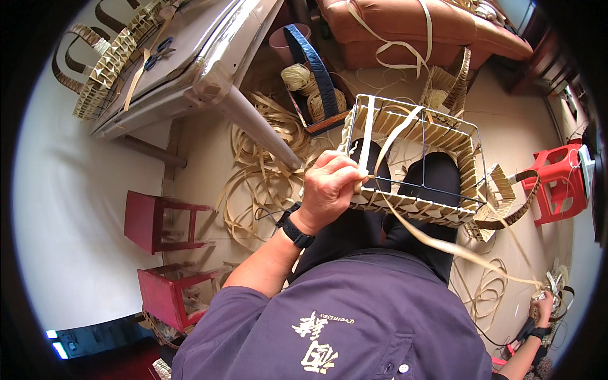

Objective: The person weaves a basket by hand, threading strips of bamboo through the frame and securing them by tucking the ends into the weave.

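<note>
A rectangular basket (415, 212) with a dark wire frame and pale woven strip sides rests over my knees. My left hand (330, 182) is closed at its near left corner, pinching the wire frame and a strip wrapped there. From that corner a long pale flat strip (443, 246) runs out to the right. My right hand (543, 306), far out at the lower right with the arm stretched, is closed on the strip's other end. Two white strips cross the basket's open side; one is a flat white strip (370, 136). The left fingertips partly hide the corner.
Loose strips (263, 183) lie heaped on the floor at left, beside the table leg (259, 126). A blue-handled box (316, 114) holds twine balls. Small handled baskets (497, 199) stand near the red plastic stool (556, 180). Scissors (158, 52) lie on the table. Red wooden stools (149, 221) stand left.
</note>
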Demonstrator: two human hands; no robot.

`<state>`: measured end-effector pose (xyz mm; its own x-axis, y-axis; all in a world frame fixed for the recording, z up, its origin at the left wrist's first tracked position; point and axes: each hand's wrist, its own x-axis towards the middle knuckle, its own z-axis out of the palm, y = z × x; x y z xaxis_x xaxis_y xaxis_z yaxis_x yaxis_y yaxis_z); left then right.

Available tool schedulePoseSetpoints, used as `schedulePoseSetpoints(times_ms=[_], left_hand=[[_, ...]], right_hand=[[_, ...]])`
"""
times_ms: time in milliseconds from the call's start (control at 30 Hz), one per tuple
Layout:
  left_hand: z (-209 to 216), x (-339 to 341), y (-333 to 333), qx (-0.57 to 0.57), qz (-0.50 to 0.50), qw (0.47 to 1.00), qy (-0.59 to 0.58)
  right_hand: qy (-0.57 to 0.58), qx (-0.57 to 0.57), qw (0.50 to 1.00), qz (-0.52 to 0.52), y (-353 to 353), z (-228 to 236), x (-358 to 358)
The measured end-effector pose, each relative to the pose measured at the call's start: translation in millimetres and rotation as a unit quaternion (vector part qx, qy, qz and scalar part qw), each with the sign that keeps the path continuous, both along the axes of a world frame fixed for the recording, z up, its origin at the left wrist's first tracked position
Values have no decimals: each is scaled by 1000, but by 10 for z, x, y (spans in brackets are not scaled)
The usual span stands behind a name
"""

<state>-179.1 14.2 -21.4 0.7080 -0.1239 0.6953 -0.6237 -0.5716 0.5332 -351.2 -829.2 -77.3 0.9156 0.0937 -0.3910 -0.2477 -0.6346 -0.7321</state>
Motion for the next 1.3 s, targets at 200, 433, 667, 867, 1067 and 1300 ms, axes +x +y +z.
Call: schedulePoseSetpoints(times_ms=[200,433,667,867,1067,1300], left_hand=[[-60,-60,125,1,28,1000,-4],[-197,33,238,26,23,999,4],[-163,-102,207,11,43,999,10],[-3,-160,118,13,32,999,10],[43,-100,53,11,9,1000,4],[-38,-119,318,45,45,998,10]], right_hand=[[-24,28,995,92,3261,941,1385],[-55,39,926,372,5842,642,1790],[22,111,935,335,5388,758,1777],[-104,-259,918,281,2776,-45,1107],[4,-490,848,200,1000,-300,357],[-7,-99,967,234,3805,462,1443]])
